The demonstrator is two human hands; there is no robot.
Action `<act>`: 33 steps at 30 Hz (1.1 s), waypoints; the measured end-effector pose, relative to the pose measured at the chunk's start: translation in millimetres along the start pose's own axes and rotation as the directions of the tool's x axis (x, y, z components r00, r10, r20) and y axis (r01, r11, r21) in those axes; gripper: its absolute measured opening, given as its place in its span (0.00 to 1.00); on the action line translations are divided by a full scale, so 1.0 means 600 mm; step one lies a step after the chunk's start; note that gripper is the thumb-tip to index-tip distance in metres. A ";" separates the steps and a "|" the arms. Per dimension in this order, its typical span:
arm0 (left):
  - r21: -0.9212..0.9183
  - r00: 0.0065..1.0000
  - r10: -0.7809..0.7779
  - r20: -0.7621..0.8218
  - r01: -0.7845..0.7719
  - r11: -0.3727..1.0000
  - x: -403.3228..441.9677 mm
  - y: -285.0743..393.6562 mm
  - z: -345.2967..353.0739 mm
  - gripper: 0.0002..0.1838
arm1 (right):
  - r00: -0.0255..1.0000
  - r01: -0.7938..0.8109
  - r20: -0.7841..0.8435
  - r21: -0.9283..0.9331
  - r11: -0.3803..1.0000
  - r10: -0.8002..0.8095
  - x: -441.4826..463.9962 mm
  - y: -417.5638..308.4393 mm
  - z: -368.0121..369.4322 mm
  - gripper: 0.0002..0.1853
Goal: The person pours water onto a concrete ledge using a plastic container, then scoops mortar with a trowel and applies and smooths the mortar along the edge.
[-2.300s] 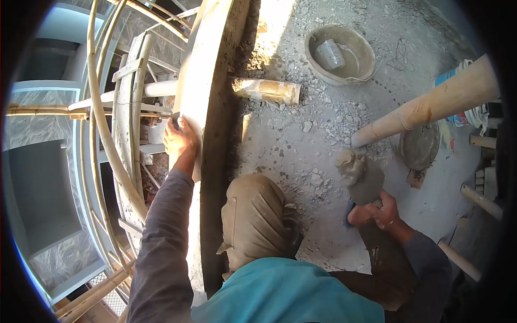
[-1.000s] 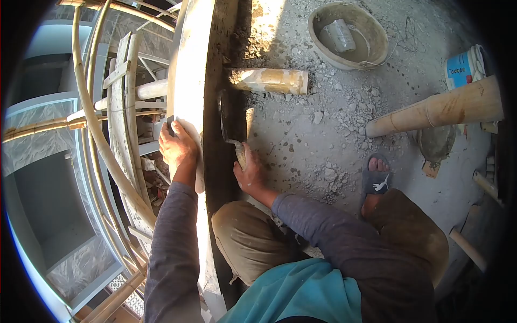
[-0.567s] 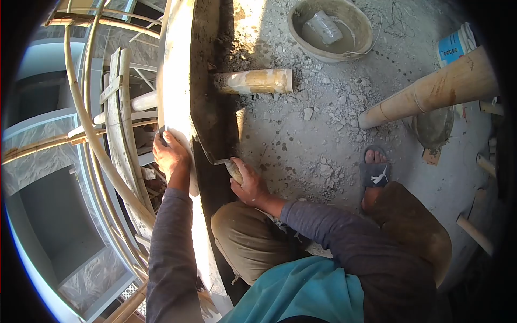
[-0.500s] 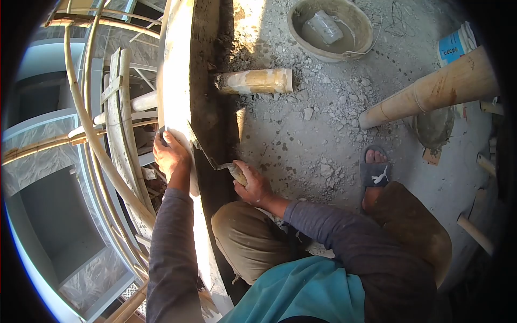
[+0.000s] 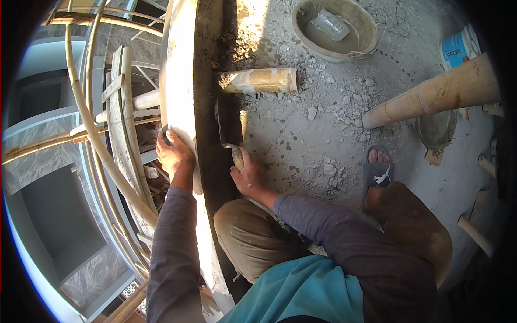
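My right hand (image 5: pixel 249 175) is closed around the handle of a trowel (image 5: pixel 230 121), whose dark blade points away from me, along the shaded inner side of the wall (image 5: pixel 202 116). My left hand (image 5: pixel 176 156) lies on the outer part of the wall top, its fingers bent around a small dark grey piece (image 5: pixel 165 130). Most of that piece is hidden, so I cannot tell its kind. A pale strip (image 5: pixel 197 175) along the wall top runs beside the left hand.
A bucket (image 5: pixel 297 27) with grey wet mix and a clear plastic bottle (image 5: pixel 329 26) stands ahead. A bamboo post (image 5: pixel 431 97) rises at right, near a blue-and-white pail (image 5: pixel 458 48). A short round stub (image 5: pixel 258 81) juts from the wall. Bamboo scaffolding (image 5: pixel 81 97) is outside; rubble (image 5: pixel 328 172) covers the floor.
The trowel has moved off the wall top to its inner side, and its blade has turned forward. My right hand has turned with it. The left hand stays nearly in place.
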State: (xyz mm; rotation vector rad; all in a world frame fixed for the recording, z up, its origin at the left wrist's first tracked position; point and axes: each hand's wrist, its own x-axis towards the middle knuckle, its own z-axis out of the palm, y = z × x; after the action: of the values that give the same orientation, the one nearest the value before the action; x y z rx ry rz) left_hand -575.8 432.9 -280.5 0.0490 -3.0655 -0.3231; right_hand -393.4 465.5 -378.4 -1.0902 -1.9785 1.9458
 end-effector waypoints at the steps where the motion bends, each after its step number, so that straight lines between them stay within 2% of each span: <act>1: -0.001 1.000 0.005 -0.002 -0.005 1.000 0.000 -0.002 0.001 0.32 | 0.998 0.046 -0.048 0.013 0.999 -0.045 0.003 -0.009 0.003 0.34; 2: 0.002 1.000 0.002 -0.001 -0.002 1.000 0.000 -0.002 0.001 0.32 | 0.991 0.092 -0.096 0.024 0.995 -0.089 0.005 -0.016 0.006 0.34; 6: -0.007 1.000 -0.002 0.009 0.002 1.000 0.000 0.001 -0.002 0.32 | 0.985 0.114 -0.131 0.007 0.993 -0.112 0.024 -0.045 0.007 0.34; 11: -0.013 1.000 -0.003 0.013 0.003 1.000 -0.001 0.003 -0.003 0.32 | 0.974 0.217 -0.064 -0.022 0.976 -0.218 0.016 -0.052 -0.016 0.34; 14: -0.001 1.000 -0.024 0.018 0.024 1.000 -0.004 0.006 -0.005 0.32 | 0.951 0.310 -0.022 0.030 0.950 -0.310 -0.013 -0.001 -0.029 0.34; 17: -0.007 1.000 -0.013 0.006 0.013 1.000 0.000 -0.001 0.002 0.32 | 0.941 0.337 -0.017 0.023 0.941 -0.337 -0.038 0.025 -0.037 0.34; 19: 0.022 1.000 -0.002 -0.030 0.003 1.000 -0.002 0.000 0.004 0.31 | 0.943 0.332 -0.031 0.032 0.943 -0.332 -0.037 0.026 -0.034 0.34; 21: 0.046 0.998 0.011 -0.070 -0.008 0.999 -0.004 0.003 0.003 0.29 | 0.985 0.172 -0.016 0.037 0.984 -0.171 -0.018 0.013 -0.029 0.34; 23: -0.008 1.000 -0.029 0.000 0.029 1.000 -0.003 0.006 -0.002 0.32 | 0.980 0.189 -0.066 0.030 0.982 -0.186 0.008 0.003 -0.022 0.34; 24: -0.010 1.000 -0.030 0.001 0.030 0.999 -0.002 0.006 -0.002 0.32 | 0.973 0.203 -0.116 0.020 0.979 -0.199 0.020 -0.001 -0.019 0.34; 28: 0.000 1.000 -0.021 0.004 0.021 1.000 -0.001 0.005 -0.001 0.32 | 0.966 0.212 -0.141 -0.059 0.976 -0.218 0.048 -0.017 -0.002 0.34; 31: 0.003 1.000 -0.019 0.003 0.019 1.000 -0.002 0.001 -0.002 0.32 | 0.969 0.209 -0.119 -0.065 0.976 -0.216 0.031 -0.019 0.003 0.35; 33: -0.003 1.000 -0.017 0.005 0.017 1.000 -0.001 0.006 -0.001 0.32 | 0.971 0.238 0.000 -0.050 0.970 -0.238 0.009 0.003 -0.012 0.35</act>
State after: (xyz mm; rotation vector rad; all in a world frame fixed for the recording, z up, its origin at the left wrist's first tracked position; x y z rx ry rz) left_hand -575.1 436.3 -279.3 0.0738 -3.0713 -0.3298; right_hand -392.3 474.1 -380.8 -0.8229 -2.0573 1.7762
